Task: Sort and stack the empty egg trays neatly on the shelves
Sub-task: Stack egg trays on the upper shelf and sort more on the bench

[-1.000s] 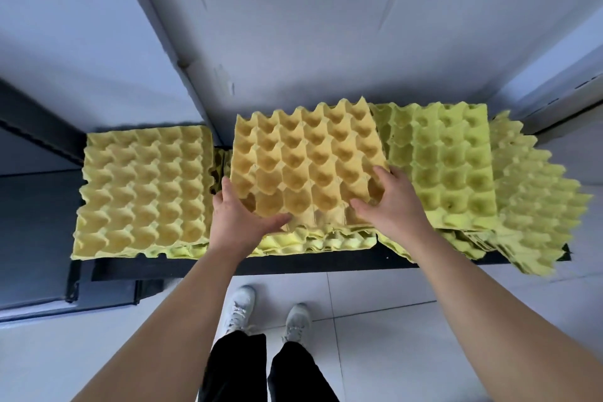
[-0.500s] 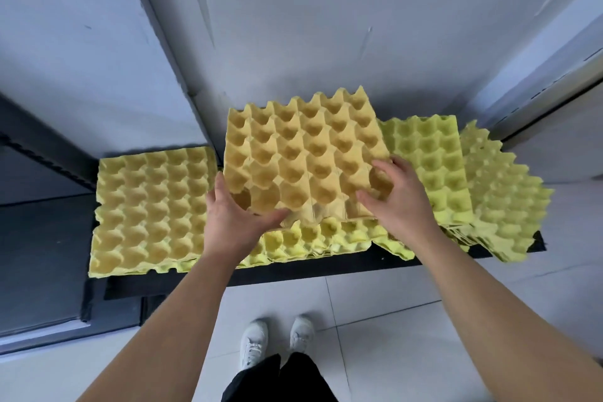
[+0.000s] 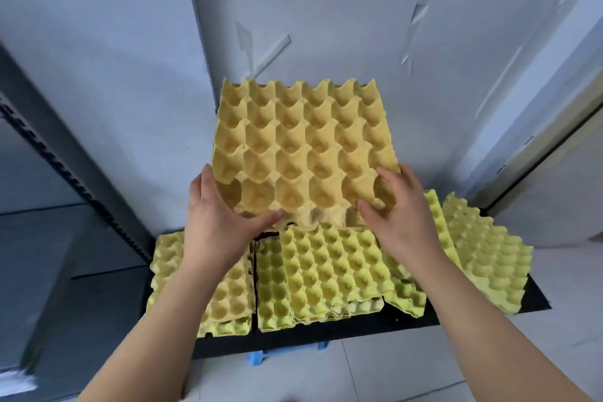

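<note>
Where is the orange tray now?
Head view, centre: the orange tray is gripped by the left hand and right hand above the yellow stacks.

Soft, cool, even light fills the view, brightest along the right edge. Faint shadows pool in the cups of the egg tray (image 3: 303, 140) and beneath the shelf (image 3: 359, 330). Straight lines bow toward the frame edges; the lower-left corner is smeared.

A single head-worn camera looks forward and down from close above the black shelf (image 3: 375, 328).
</note>
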`<act>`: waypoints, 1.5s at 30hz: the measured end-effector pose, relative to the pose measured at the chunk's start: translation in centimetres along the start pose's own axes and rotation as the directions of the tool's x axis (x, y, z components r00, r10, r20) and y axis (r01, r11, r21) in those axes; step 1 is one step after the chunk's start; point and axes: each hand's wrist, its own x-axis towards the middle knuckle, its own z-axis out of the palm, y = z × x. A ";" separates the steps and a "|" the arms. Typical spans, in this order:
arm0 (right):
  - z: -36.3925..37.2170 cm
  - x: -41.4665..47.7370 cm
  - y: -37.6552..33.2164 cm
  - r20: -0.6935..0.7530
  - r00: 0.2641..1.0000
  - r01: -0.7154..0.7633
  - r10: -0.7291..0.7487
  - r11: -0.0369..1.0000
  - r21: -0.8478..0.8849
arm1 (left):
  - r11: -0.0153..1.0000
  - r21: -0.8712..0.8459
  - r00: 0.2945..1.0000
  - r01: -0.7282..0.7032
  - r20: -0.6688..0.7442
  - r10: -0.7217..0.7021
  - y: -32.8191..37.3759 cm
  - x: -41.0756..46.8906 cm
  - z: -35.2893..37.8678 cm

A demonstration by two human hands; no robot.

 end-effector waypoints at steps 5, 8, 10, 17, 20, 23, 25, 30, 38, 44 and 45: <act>-2.4 -0.5 -5.2 -0.092 0.988 0.132 -0.127 0.990 0.056 | 0.997 -0.038 0.984 -0.064 -0.171 0.057 1.6 -2.6 -5.9; -3.6 -1.5 -8.4 -0.115 0.974 0.205 -0.194 0.974 0.093 | 0.995 -0.028 0.956 -0.094 -0.281 0.082 2.2 -4.9 -9.8; -4.1 -2.5 -10.4 -0.140 0.962 0.249 -0.233 0.962 0.114 | 0.995 -0.014 0.937 -0.100 -0.336 0.090 2.3 -6.6 -12.3; -5.3 -6.0 -18.6 -0.188 0.914 0.397 -0.361 0.891 0.220 | 0.995 -0.024 0.869 -0.098 -0.490 0.073 2.0 -12.0 -21.9; -5.3 -7.2 -23.1 -0.196 0.886 0.459 -0.421 0.857 0.233 | 0.996 -0.030 0.848 -0.088 -0.527 0.059 1.0 -13.5 -26.4; -4.5 -8.2 -27.7 -0.195 0.867 0.496 -0.459 0.830 0.256 | 0.992 -0.050 0.837 -0.117 -0.542 0.071 -0.6 -14.6 -30.8; -3.5 -9.0 -30.9 -0.198 0.855 0.518 -0.480 0.811 0.273 | 0.990 -0.059 0.828 -0.127 -0.555 0.073 -2.2 -15.1 -33.9; -0.2 -11.0 -39.3 -0.192 0.848 0.529 -0.494 0.796 0.293 | 0.986 -0.085 0.822 -0.142 -0.566 0.070 -6.6 -15.1 -41.8; 5.2 -12.3 -49.8 -0.169 0.873 0.487 -0.457 0.821 0.297 | 0.988 -0.071 0.824 -0.134 -0.563 0.071 -12.4 -11.9 -51.5; 7.8 -11.1 -53.9 -0.106 0.880 0.474 -0.462 0.849 0.233 | 0.995 -0.061 0.870 -0.084 -0.491 0.044 -16.0 -7.3 -55.0; 8.2 -10.7 -54.4 -0.085 0.883 0.468 -0.462 0.853 0.231 | 0.996 -0.058 0.874 -0.074 -0.484 0.036 -16.6 -6.6 -55.4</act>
